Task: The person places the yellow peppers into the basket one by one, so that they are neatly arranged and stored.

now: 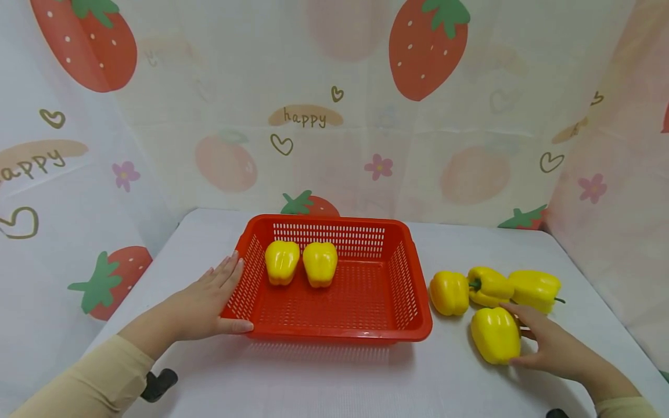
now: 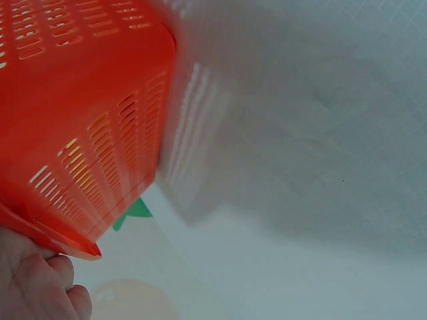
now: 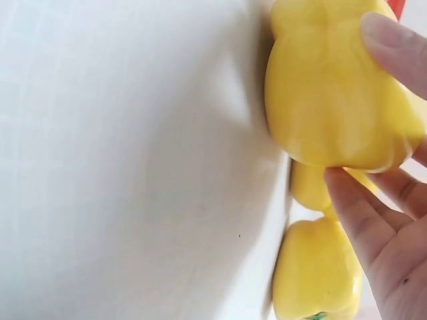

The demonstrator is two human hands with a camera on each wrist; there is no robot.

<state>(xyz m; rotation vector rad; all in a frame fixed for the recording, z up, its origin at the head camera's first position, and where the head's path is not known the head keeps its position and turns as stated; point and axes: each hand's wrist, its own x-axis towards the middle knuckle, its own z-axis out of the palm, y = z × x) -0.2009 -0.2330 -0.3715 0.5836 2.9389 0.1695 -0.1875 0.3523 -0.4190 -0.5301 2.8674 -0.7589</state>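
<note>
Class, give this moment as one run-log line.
left hand: touching basket rim; right hand: holding pepper; basket: two peppers; table: three others

- The bell peppers [image 1: 496, 335] are all bright, glossy yellow, and the stems [image 1: 474, 284] I can see are green.
- Basket [image 1: 340, 335] is solid red, with rows of slots making a grid pattern on the walls.
- Table [image 1: 334, 386] is white, and the wrist views show a faint checked texture on it.
- Backdrop [image 1: 240, 75] is the loud one, tbh: creamy white shading into pink, with red strawberries [image 1: 428, 58] dotted white under green leaves, pale peachy fruit [image 1: 226, 164], pink flowers [image 1: 378, 167], brownish heart outlines and "happy" lettered on tan smears.
- Sleeves [image 1: 99, 380] are plain beige, and the little wrist gadget [image 1: 159, 384] is black.
</note>
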